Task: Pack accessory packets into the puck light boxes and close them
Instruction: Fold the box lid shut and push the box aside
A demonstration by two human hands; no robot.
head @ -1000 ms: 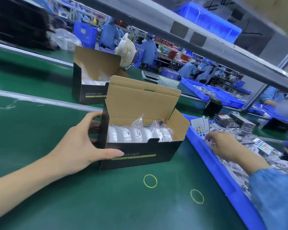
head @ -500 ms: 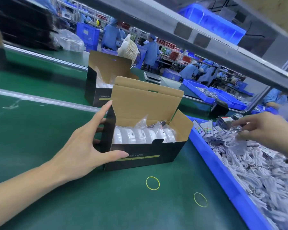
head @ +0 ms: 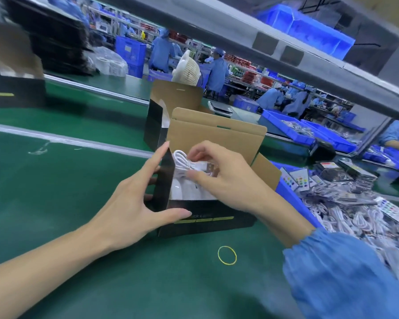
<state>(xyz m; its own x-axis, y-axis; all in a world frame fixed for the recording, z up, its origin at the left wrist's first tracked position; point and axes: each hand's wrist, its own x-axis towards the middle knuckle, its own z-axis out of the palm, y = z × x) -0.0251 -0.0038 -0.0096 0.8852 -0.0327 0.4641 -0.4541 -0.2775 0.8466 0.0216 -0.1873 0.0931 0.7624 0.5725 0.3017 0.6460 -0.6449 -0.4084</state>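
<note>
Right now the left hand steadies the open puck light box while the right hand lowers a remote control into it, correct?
Not quite. In the head view the right hand pinches a bagged white cable packet, not a remote, over the open puck light box. The left hand does steady the box.

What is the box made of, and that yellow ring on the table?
The box looks like cardboard: plain brown and dull inside its lid, printed black outside. The yellow ring looks like a rubber band, thin and slightly out of round, though that is a guess from its shape.
</note>
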